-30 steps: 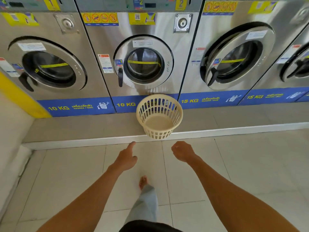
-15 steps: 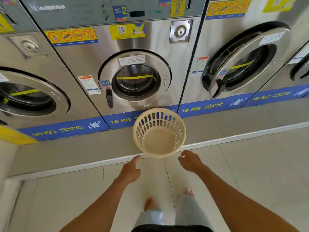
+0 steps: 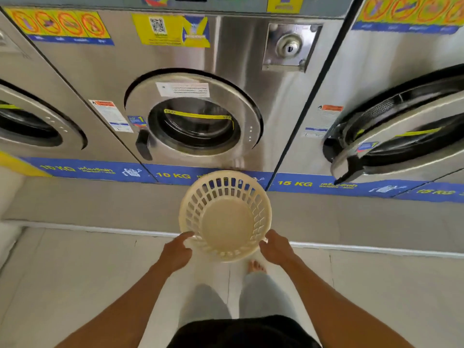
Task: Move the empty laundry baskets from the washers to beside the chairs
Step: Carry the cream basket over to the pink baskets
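Along the back wall stands a row of steel washers (image 3: 195,101), on a low grey ledge (image 3: 100,204) above the pale tiled floor (image 3: 75,272). On the ledge's front edge, before the middle washer, sits an empty cream basket (image 3: 226,214), round, its mouth tipped toward the person. Both hands meet its near rim: the left hand (image 3: 175,254) at the lower left, fingers touching, and the right hand (image 3: 276,249) at the lower right. Whether either has closed on the rim I cannot tell. The basket lies straight ahead, equally near to both hands, so a two-handed lift seems likely.
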